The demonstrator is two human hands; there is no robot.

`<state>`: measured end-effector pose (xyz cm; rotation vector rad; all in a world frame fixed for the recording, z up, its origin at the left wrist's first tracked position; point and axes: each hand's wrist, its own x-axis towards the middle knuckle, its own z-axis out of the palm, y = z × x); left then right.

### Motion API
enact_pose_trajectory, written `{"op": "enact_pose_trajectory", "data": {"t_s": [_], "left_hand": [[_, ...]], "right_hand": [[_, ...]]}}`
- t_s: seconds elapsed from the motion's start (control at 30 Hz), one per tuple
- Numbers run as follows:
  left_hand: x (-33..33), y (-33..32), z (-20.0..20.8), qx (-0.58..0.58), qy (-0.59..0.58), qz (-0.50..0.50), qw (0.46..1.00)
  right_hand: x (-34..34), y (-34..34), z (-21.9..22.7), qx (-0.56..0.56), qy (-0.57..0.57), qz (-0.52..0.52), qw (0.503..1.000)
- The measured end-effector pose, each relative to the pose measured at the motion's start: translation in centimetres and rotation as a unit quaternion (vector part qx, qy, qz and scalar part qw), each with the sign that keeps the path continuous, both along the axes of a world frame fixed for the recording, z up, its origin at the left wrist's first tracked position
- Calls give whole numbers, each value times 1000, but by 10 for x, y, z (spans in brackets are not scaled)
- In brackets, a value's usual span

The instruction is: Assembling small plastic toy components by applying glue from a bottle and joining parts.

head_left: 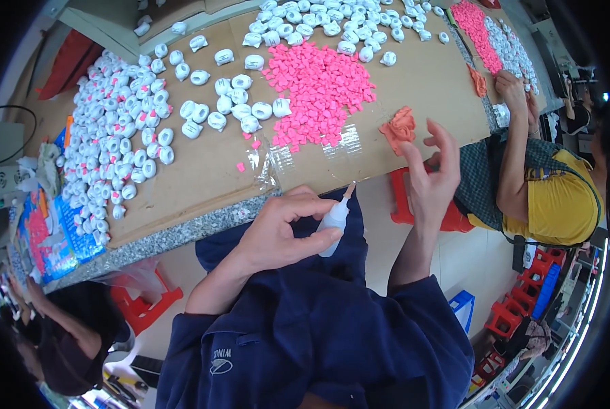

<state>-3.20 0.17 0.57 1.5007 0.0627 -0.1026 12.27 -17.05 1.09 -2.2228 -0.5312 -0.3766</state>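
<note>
A: Where does the work stand at this moment?

B: My reading is a gluing step. The left hand (pixel 278 228) is closed around a small white squeeze bottle (pixel 333 223), nozzle tilted up and to the right, held in front of the body just below the edge of the desk (pixel 203 221)

A: And the other one?

B: The right hand (pixel 433 178) is raised with the fingers spread wide and nothing that I can see in it. It hangs at the desk's edge, just beside an orange rag (pixel 400 127)

A: What is it working on, then?

B: Likely the small parts on the brown cardboard sheet (pixel 209 163). A heap of pink pieces (pixel 318 85) lies in the middle, with white ring-shaped pieces (pixel 233 105) just to its left and many more further left and at the far end. Some of those on the left show a pink bit already set in

A: So what does the next move call for?

B: I judge the free hand must pick up a piece, since the bottle has nothing at its tip. Then the nozzle must meet it squarely, with a light squeeze, or glue will run

A: Anyone else nearby?

B: A person in yellow (pixel 557 198) works at the right end of the desk
</note>
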Motion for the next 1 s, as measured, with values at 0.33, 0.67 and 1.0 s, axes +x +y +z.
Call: {"op": "enact_pose_trajectory", "data": {"t_s": [0.33,0.67,1.0], "left_hand": [[-3,4,3,47,-15,181,982],[8,88,-9,573,-8,424,701],[-5,75,2,360,-24,471,805]], "right_hand": [[-70,24,-13,142,370,334,855],[-63,37,-13,207,431,269,836],[-63,30,-19,192,363,247,878]]}}
